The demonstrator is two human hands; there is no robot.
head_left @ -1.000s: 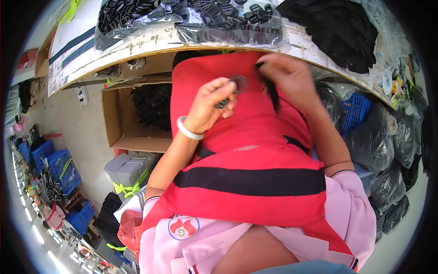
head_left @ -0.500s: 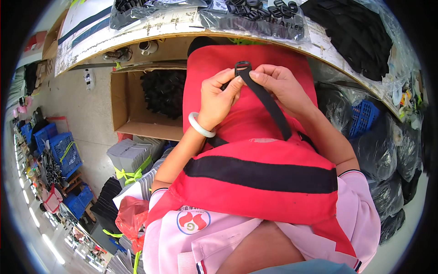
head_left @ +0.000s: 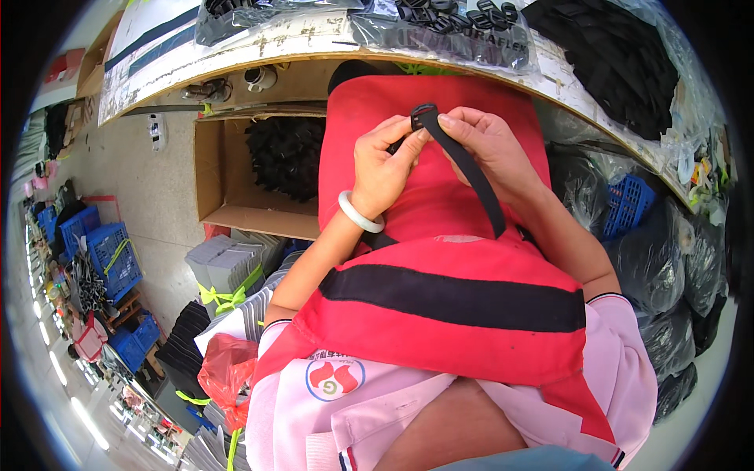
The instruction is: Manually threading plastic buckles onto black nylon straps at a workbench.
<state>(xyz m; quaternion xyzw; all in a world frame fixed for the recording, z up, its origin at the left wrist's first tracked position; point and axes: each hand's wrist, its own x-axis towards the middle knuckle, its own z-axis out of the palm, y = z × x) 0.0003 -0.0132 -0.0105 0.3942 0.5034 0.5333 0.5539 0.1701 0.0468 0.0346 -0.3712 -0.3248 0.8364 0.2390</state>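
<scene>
Above the red apron on my lap, I hold a black plastic strap buckle (head_left: 425, 115) with a black webbing strap (head_left: 473, 171) running through it. My left hand (head_left: 384, 161) pinches the buckle's left and lower side between thumb and fingers; a white bangle is on that wrist. With thumb and forefinger, my right hand (head_left: 488, 149) grips the strap close to the buckle. The strap's long end curves down below my right hand toward the apron (head_left: 440, 212). My fingertips partly hide how the strap is threaded.
A worn white table (head_left: 306, 39) curves across the far side, bearing bags of black buckles (head_left: 440, 20) and a heap of black straps (head_left: 613, 67). At left stands an open cardboard box (head_left: 216, 169) of black pieces. Bundled grey pieces (head_left: 228, 263) lie nearer; black plastic bags (head_left: 656, 259) are at right.
Both hands and the buckle have shifted slightly to the right in the picture. The buckle has tilted a little, and the strap bows out more beside it.
</scene>
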